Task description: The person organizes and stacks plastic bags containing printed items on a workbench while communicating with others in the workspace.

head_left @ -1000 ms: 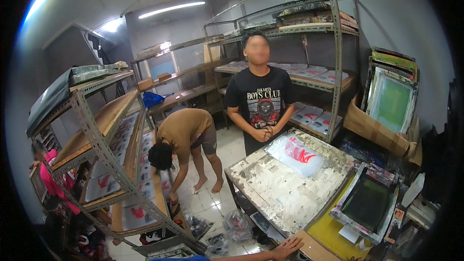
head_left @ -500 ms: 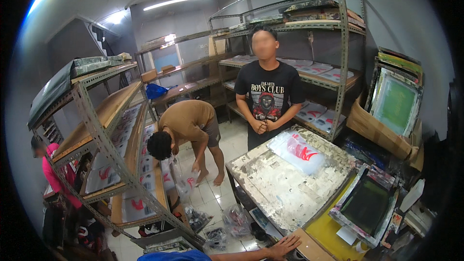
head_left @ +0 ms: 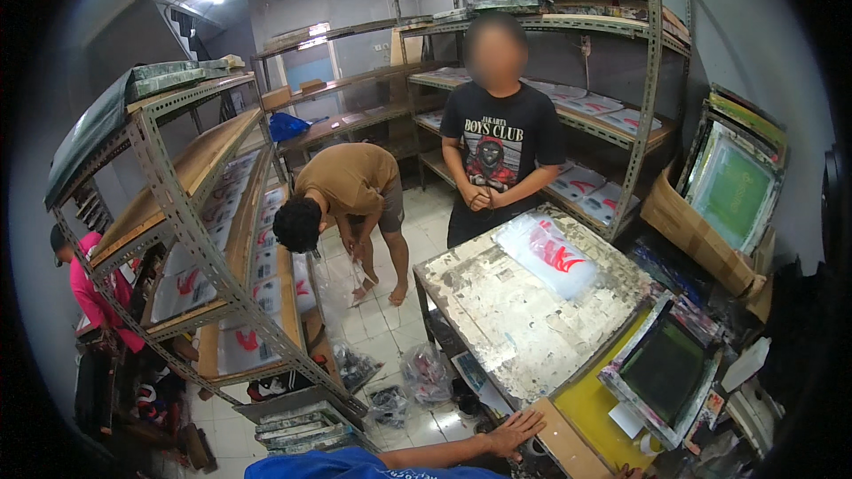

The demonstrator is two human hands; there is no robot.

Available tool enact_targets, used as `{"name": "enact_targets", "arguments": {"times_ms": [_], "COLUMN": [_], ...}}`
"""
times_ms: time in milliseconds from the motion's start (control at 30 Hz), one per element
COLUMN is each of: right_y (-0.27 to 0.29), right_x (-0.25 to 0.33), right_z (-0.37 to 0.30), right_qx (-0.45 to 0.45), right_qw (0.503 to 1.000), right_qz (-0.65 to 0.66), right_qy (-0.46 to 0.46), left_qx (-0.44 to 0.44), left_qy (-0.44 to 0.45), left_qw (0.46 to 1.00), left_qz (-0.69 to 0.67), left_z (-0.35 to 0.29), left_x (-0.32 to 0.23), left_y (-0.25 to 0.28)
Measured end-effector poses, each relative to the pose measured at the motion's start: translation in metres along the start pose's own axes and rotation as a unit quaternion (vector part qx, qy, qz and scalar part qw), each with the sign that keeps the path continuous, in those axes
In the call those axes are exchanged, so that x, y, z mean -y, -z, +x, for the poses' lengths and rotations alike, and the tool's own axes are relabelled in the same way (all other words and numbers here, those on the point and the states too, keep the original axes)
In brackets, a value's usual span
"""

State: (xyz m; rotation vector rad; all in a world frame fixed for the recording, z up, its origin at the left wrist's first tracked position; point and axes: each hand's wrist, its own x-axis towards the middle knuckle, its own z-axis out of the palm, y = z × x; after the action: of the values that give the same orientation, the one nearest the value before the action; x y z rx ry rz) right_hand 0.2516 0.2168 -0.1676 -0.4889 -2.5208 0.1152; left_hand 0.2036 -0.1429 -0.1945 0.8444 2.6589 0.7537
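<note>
My left hand (head_left: 516,433) lies flat with its fingers spread, at the corner of the brown board (head_left: 568,443) along the near edge of the worktable (head_left: 461,302). It holds nothing. Only some fingertips of my right hand (head_left: 628,472) show at the lower edge, beside the same board; the rest is out of the picture. On the far part of the paint-stained tabletop rests a stack of clear plastic sheets (head_left: 552,257) with a red print. To the right, a framed printing screen (head_left: 666,368) leans over a yellow surface (head_left: 603,417).
A person in a black shirt (head_left: 497,137) stands behind the table, hands together. Another in a brown shirt (head_left: 351,177) bends beside a metal rack (head_left: 191,239) of printed sheets. A person in pink (head_left: 102,293) is far left. Plastic bags (head_left: 426,372) lie on the floor.
The view has tilted downward. Fingertips of my right hand have come into sight at the lower edge. The bending person's hands have drawn closer together. My left hand stays by the board.
</note>
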Motion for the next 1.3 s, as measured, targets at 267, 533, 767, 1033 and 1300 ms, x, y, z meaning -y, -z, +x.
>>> {"name": "enact_targets", "arguments": {"times_ms": [267, 533, 767, 1033, 1300], "right_y": [0.004, -0.034, -0.004, -0.038, -0.034], "right_x": [0.003, -0.021, -0.007, -0.043, -0.018], "right_z": [0.000, -0.008, 0.000, 0.001, -0.006], "right_qx": [0.049, 0.038, 0.041, 0.153, 0.072], "right_qw": [0.998, 0.996, 0.997, 0.939, 0.997], "right_qz": [-0.039, -0.071, -0.031, -0.155, 0.013], "right_qy": [0.015, 0.040, 0.053, 0.267, -0.013], "left_qx": [0.010, -0.164, -0.156, -0.014, 0.062], "left_qy": [0.035, 0.033, 0.576, 0.692, 0.704], "left_qw": [0.999, 0.982, 0.702, 0.697, 0.668], "left_qz": [-0.002, -0.084, -0.388, -0.188, -0.232], "left_z": [-0.005, -0.020, -0.162, -0.418, -0.471], "left_x": [-0.009, 0.014, 0.050, -0.056, -0.157], "left_y": [0.002, -0.045, -0.187, -0.313, -0.344]}}
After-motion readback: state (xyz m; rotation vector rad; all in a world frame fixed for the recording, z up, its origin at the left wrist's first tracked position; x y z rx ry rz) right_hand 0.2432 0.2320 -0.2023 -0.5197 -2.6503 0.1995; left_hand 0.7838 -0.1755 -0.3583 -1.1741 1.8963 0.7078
